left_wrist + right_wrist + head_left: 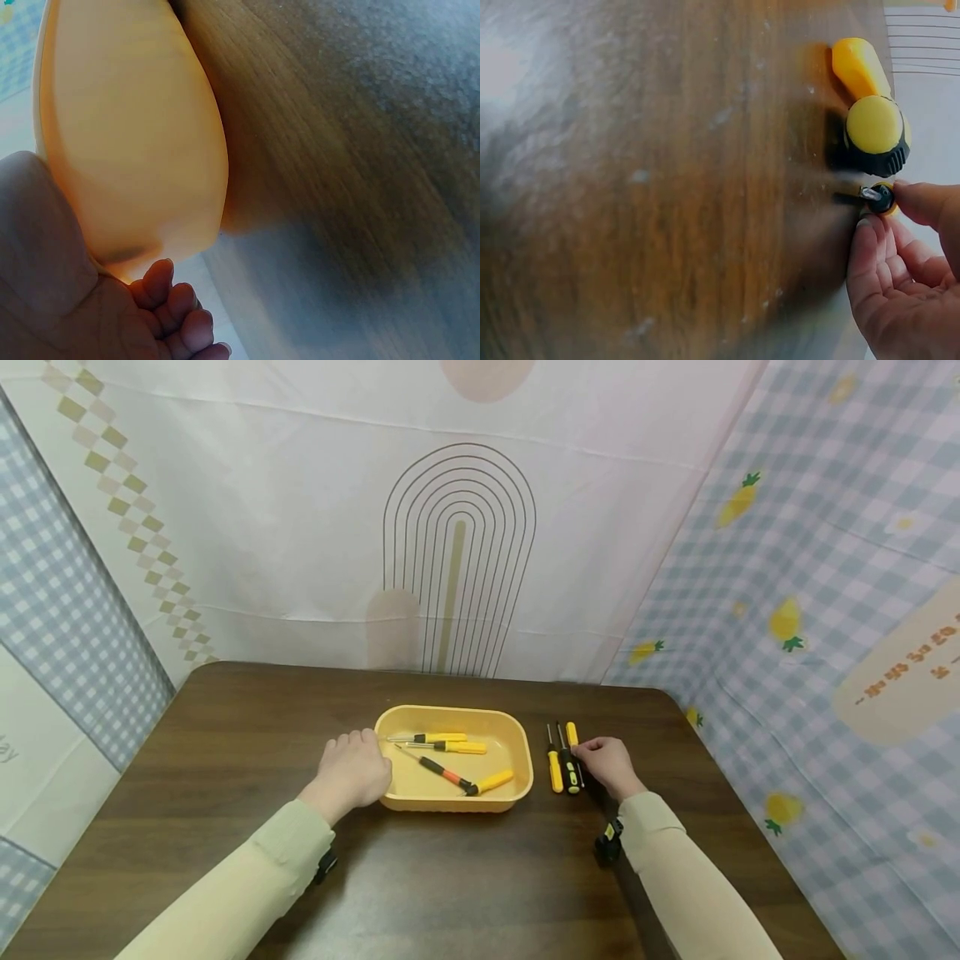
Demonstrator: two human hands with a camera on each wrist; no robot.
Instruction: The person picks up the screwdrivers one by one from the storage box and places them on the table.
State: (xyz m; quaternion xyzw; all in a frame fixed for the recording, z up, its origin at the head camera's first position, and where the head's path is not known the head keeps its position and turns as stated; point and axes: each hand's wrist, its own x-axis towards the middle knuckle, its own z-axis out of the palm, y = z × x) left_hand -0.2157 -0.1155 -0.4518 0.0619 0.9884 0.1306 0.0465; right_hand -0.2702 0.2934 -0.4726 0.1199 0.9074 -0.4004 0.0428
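Observation:
My left hand (354,768) grips the left end of a yellow plastic bin (453,805); in the left wrist view its curled fingers (180,300) show by the bin's lower end. Inside the bin lie several screwdrivers, among them a red-and-black one (442,772) and a yellow-handled one (495,780). To the right of the bin, my right hand (609,765) pinches a yellow-handled screwdriver (572,735) between thumb and fingers, its tip toward me. Beside it lie a black-and-yellow screwdriver (568,768) and another with a yellow handle (555,772), both with handles toward me.
Everything sits on a dark brown wooden table (465,877). A white printed cloth (300,527) hangs behind its far edge, and a blue checked cloth (825,610) hangs along the right side.

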